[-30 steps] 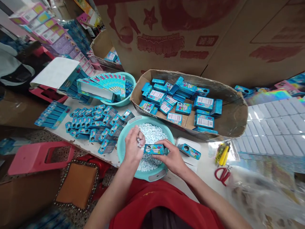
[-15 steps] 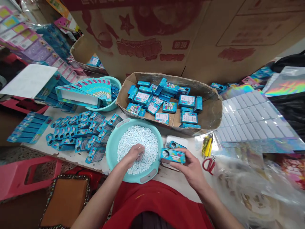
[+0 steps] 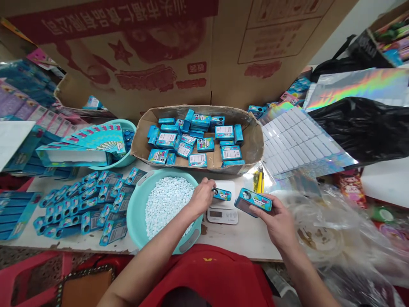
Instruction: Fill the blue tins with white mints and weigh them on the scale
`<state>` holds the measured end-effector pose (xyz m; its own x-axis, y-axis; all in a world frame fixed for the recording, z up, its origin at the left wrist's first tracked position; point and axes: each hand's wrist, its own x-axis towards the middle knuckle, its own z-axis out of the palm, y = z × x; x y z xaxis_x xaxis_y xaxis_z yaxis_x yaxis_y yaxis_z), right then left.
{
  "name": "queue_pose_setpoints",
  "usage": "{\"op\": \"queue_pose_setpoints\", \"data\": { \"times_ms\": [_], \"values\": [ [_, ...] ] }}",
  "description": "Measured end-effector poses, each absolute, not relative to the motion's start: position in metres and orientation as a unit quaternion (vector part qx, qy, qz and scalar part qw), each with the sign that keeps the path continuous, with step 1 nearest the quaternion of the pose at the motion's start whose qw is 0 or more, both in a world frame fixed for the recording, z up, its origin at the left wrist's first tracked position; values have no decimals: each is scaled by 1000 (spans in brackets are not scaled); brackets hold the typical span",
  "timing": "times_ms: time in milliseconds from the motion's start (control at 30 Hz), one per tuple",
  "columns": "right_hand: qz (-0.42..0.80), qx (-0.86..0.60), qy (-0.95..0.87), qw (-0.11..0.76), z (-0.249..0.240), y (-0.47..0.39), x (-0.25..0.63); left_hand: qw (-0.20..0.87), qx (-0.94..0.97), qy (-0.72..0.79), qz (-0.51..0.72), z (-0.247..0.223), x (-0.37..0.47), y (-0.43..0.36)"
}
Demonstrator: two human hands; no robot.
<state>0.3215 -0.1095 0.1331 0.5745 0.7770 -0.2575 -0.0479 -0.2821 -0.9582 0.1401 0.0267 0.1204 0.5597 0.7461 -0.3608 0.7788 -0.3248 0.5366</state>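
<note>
Candy tin (image 3: 254, 199) clamped in right hand (image 3: 277, 219); left hand (image 3: 202, 197) fingers pinch second tin (image 3: 221, 195) on white scale (image 3: 223, 208), beside teal basin (image 3: 136, 215).

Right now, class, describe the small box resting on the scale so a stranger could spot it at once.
Find the teal basin of white tablets. Just right of it sits a white scale. The blue box lies on it, touched by the left hand, unlike the box lifted in the right hand.

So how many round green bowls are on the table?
2. One bowl of white candies sits by the left hand; another bowl behind it holds flat cartons.
</note>
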Motion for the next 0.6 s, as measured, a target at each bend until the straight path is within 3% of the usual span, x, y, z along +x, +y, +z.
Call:
{"op": "queue_pose_setpoints", "data": {
  "times_ms": [333, 600],
  "values": [
    [405, -688, -253, 547, 121, -101, 323, 371, 819, 438, 14, 118, 139, 25],
    [407, -697, -221, 548, 122, -97, 322, 474, 734, 477, 97, 108, 138, 28]
  ]
}}
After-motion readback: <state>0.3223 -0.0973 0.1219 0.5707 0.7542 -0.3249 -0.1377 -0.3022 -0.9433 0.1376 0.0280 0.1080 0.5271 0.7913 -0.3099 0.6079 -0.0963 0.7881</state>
